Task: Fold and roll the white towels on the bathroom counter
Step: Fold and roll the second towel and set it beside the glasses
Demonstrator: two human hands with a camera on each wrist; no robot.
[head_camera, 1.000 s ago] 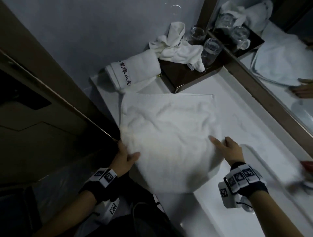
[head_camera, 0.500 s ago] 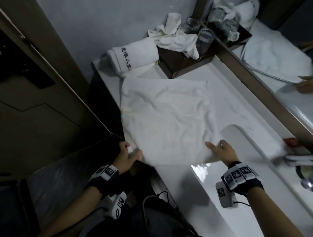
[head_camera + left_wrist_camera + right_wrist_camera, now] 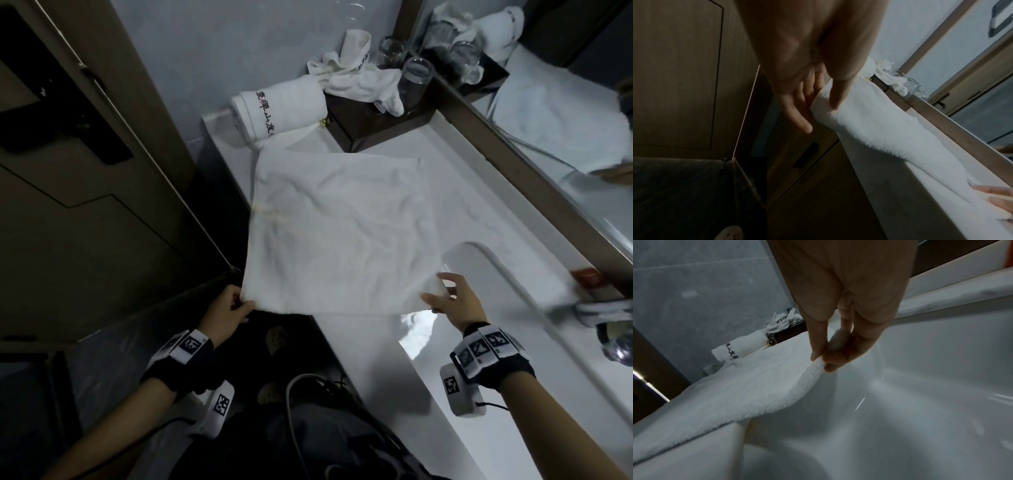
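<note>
On the white desk (image 3: 455, 192) beside the sink (image 3: 496, 342), the towel (image 3: 339, 233) lies flat, each near corner pinched: left hand (image 3: 224, 313) fingers (image 3: 797, 112), right hand (image 3: 454, 303) fingers (image 3: 840, 356).

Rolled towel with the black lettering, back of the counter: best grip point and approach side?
Grip the rolled towel around its middle, across the roll's width, hand coming down from above and the counter's front. It lies on its side against the wall, its right end tight against the dark wooden tray, so neither end offers clearance. Both hands are busy: the left hand and right hand pinch the flat towel's near corners.
</note>
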